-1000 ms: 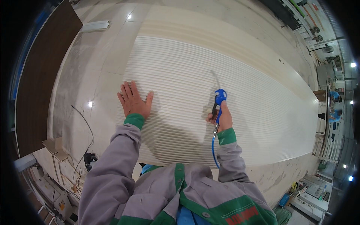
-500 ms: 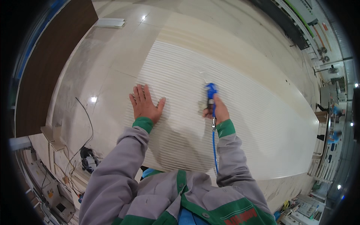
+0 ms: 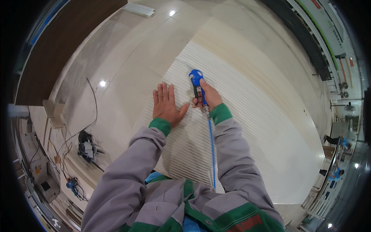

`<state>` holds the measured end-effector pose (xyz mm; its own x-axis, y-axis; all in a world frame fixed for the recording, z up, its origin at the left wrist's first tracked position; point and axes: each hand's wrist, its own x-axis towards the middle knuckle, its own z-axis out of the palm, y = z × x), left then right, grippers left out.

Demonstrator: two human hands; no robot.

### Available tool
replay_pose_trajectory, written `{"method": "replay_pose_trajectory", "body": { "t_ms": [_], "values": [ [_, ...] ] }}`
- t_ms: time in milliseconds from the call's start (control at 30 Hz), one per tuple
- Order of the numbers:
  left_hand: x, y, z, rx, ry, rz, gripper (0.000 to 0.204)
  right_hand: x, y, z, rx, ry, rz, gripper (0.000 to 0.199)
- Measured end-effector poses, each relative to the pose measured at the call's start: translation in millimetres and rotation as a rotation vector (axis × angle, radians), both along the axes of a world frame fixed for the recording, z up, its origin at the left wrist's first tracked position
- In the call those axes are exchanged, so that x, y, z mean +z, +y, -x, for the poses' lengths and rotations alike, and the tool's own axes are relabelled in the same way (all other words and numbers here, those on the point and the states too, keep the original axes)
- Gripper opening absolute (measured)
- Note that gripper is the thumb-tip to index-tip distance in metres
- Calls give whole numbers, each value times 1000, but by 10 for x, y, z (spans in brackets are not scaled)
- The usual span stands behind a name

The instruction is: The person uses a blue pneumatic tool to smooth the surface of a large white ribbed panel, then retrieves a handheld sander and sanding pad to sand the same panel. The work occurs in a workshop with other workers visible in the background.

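Observation:
A large white panel with fine parallel ribs (image 3: 266, 147) lies in front of me. My left hand (image 3: 168, 108) rests palm down near its left edge, fingers spread, holding nothing. Just to its right, my right hand (image 3: 210, 94) is wrapped round the handle of a blue air blow gun (image 3: 196, 77). The gun's head points away from me, low over the ribs; its nozzle is hard to make out. From the bottom of its handle a thin blue hose (image 3: 213, 154) runs back toward my body over the panel.
At the left, a black and grey power saw (image 3: 87, 147) stands near a loose black cord (image 3: 96, 112). A dark brown board (image 3: 69, 42) fills the upper left, with pale strips (image 3: 140, 9) beside it. Long machinery (image 3: 313, 34) lines the upper right. Two people (image 3: 337, 174) in blue are far right.
My right hand has brought the blow gun leftward, closer to my left hand. The left hand stays flat on the panel. The whole view has turned and shifted, so the surroundings sit differently.

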<state>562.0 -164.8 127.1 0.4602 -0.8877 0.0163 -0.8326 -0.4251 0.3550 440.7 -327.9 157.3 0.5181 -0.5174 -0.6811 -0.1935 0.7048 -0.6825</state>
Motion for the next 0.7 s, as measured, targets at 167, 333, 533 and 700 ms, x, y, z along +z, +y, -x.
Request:
{"method": "replay_pose_trajectory", "body": {
  "t_ms": [167,333,533,700],
  "values": [
    [-4,12,-6,-6,3,-10,97,-9,-75,82,-12,69,90,51],
    [30,-2,1,3,23,-56,97,-206,-476,651,-330,13,85,53],
    [72,-43,16,4,38,-121,97,-235,-954,2021,-1349,-169,45,59],
    [95,-77,50,15,39,-149,96,-239,-797,2178,-128,161,159,53]
  ]
}}
